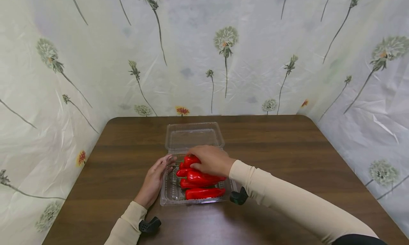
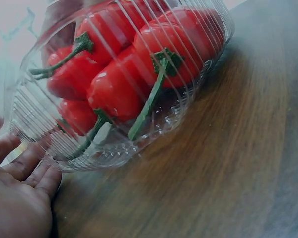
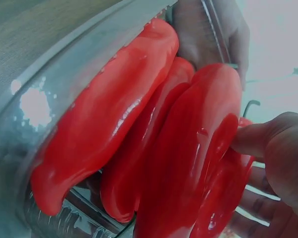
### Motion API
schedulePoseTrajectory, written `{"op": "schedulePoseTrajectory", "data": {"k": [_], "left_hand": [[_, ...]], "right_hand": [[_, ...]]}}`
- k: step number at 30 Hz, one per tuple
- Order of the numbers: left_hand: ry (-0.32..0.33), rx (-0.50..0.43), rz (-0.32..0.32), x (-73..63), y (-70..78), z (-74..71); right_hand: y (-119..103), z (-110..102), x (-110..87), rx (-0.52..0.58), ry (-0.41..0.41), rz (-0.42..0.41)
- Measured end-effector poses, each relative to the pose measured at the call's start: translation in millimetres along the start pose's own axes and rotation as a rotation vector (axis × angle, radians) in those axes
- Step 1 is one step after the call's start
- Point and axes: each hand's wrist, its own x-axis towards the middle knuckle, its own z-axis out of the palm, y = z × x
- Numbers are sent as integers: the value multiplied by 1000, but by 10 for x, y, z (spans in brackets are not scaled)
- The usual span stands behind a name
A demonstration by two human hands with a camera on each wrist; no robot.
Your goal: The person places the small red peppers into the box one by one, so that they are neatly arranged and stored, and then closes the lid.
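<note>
A clear plastic clamshell box (image 1: 163,199) with its lid (image 1: 195,135) folded back holds several long red peppers (image 1: 205,193) with green stems. My left hand (image 1: 154,179) rests against the box's left side; in the left wrist view its fairly straight fingers (image 2: 25,163) touch the ribbed wall, near the pepper stems (image 2: 151,101). Reaching over from the right, my right hand (image 1: 211,161) grips the pepper at the far side of the box (image 1: 191,160). The right wrist view shows the thumb (image 3: 253,139) on the near side of that pepper and the fingers behind it.
The box stands on a dark brown wooden table (image 1: 278,156), close to its front middle. Behind the table and along both sides hangs a pale sheet (image 1: 191,42) printed with dandelions. A black wrist device (image 1: 149,225) sits at the left cuff, another (image 1: 239,196) at the right.
</note>
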Motion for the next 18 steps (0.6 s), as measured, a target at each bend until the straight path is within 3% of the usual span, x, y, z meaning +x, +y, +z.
{"op": "schedulePoseTrajectory", "data": {"k": [18], "left_hand": [[27, 3, -9, 1, 9, 17]], "right_hand": [[21, 26, -64, -1, 45, -28]]}}
